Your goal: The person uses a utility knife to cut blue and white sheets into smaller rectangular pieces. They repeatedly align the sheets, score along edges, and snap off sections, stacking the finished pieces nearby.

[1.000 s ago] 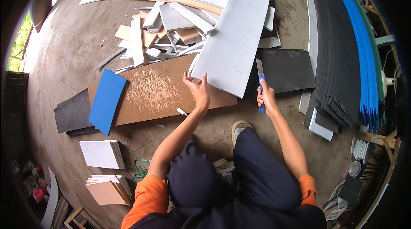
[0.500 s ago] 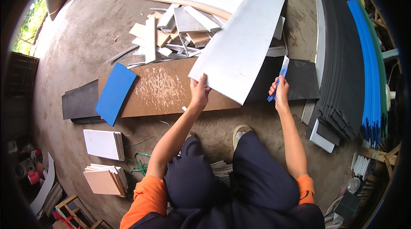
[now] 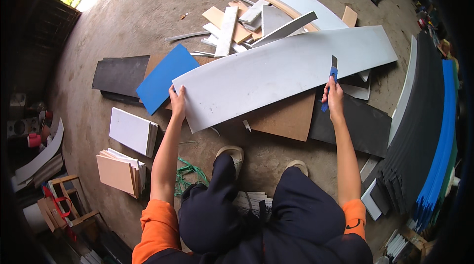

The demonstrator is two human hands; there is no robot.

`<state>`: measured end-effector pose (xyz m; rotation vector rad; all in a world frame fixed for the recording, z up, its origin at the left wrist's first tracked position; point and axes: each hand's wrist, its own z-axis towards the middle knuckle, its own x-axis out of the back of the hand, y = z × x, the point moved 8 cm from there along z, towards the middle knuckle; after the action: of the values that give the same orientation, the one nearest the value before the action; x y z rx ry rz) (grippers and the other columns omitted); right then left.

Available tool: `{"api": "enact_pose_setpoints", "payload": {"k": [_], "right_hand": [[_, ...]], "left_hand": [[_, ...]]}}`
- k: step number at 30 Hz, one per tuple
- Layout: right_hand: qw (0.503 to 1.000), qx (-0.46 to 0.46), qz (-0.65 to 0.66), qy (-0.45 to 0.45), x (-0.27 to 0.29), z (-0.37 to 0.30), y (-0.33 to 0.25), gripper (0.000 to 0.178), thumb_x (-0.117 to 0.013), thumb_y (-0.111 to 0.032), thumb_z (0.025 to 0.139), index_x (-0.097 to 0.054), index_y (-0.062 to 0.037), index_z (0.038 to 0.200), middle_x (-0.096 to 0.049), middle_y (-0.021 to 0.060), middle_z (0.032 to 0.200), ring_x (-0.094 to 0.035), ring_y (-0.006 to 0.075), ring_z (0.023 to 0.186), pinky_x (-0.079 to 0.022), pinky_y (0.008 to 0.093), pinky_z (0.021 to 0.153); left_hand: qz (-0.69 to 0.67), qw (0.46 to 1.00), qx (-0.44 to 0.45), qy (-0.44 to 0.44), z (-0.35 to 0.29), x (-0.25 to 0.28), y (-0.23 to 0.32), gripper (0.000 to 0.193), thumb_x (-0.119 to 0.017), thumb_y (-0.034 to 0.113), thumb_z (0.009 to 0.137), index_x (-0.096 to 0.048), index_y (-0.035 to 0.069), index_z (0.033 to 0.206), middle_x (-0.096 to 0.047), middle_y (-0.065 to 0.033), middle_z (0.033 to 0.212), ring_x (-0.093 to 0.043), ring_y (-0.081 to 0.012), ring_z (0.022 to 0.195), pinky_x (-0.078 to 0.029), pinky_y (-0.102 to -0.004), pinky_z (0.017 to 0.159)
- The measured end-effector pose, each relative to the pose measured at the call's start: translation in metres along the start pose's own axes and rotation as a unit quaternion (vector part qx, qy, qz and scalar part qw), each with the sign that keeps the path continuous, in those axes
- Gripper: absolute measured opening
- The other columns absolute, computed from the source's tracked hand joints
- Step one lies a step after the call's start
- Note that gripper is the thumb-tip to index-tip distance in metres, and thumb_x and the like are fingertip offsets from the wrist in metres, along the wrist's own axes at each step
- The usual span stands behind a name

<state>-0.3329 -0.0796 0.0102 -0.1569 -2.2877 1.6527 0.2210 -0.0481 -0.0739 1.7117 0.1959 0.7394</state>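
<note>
My left hand (image 3: pixel 177 100) grips the left end of a long white foam-like sheet (image 3: pixel 266 69), its thumb on top and the other fingers mostly hidden beneath. The sheet lies slantwise across a brown board (image 3: pixel 286 116), its far end up to the right. In my right hand (image 3: pixel 334 97) is a blue utility knife (image 3: pixel 334 72), fingers wrapped round the handle and the blade out, pointing away from me over the sheet. A blue rectangular piece (image 3: pixel 167 79) lies just beyond my left hand, partly overlapped by the white sheet.
Offcuts (image 3: pixel 229 29) are heaped behind the sheet. To the left sit a white stack (image 3: pixel 131 131) and a peach stack (image 3: pixel 117 172), with green twine (image 3: pixel 190 172) near my foot. Long black sheets (image 3: pixel 414 131) and blue sheets (image 3: pixel 442 135) are piled at the right.
The white sheet has swung from pointing away to lying slantwise across the brown board. My left hand has moved left with its end. My right hand still holds the knife.
</note>
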Motion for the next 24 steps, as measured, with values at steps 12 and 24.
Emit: {"api": "enact_pose_setpoints", "payload": {"k": [12, 24], "right_hand": [[0.826, 0.245, -0.395, -0.317, -0.231, -0.036, 0.008, 0.039, -0.058, -0.028, 0.082, -0.041, 0.0034, 0.098, -0.046, 0.0194, 0.093, -0.052, 0.0352, 0.081, -0.043, 0.0413, 0.071], [0.759, 0.246, -0.535, -0.278, -0.274, -0.042, 0.022, 0.052, -0.07, -0.031, 0.07, -0.04, 0.0015, 0.096, -0.042, 0.0174, 0.1, -0.053, 0.0368, 0.087, -0.046, 0.0442, 0.069]], "left_hand": [[0.304, 0.921, 0.073, 0.232, -0.005, 0.067, -0.013, 0.077, -0.063, 0.031, 0.075, -0.019, 0.002, 0.131, -0.013, -0.0268, 0.132, -0.012, -0.0397, 0.123, -0.018, -0.0509, 0.099], [0.054, 0.952, 0.092, 0.288, 0.026, 0.146, -0.038, 0.044, -0.044, 0.039, 0.089, -0.047, 0.0, 0.108, -0.059, -0.0192, 0.093, -0.056, -0.0321, 0.088, -0.042, -0.0402, 0.078]]}}
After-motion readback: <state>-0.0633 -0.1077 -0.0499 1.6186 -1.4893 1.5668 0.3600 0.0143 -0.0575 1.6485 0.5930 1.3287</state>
